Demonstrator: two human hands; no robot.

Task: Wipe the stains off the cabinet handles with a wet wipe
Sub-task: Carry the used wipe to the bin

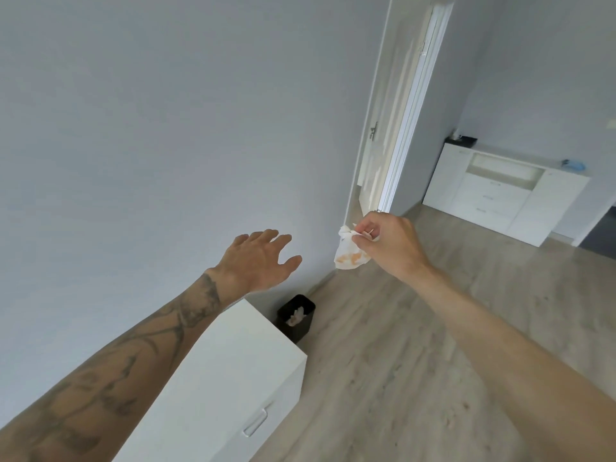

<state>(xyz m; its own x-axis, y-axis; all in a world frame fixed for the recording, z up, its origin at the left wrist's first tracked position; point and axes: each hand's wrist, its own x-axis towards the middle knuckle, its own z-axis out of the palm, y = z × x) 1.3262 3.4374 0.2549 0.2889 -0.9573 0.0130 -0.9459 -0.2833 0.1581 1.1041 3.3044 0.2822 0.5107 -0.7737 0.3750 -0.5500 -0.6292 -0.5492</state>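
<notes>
The right hand [386, 241] pinches the orange-stained wipe [350, 253] out in the air, probably bound for the bin [296, 317] beside the cabinet [230, 371]; the left hand [258, 258] hovers spread, holding nothing

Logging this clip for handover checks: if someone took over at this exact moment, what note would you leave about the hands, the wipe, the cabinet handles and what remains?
Left hand: open, fingers spread, holding nothing, above the near white cabinet.
Right hand: pinches the wet wipe in the air.
The black bin stands on the floor beside the near cabinet, with crumpled paper inside.
Done: the wipe carries orange smears, so some wiping looks done. The near handle shows no stain.
Left: probably bin this wipe. The far cabinet handles are too small to judge.
</notes>
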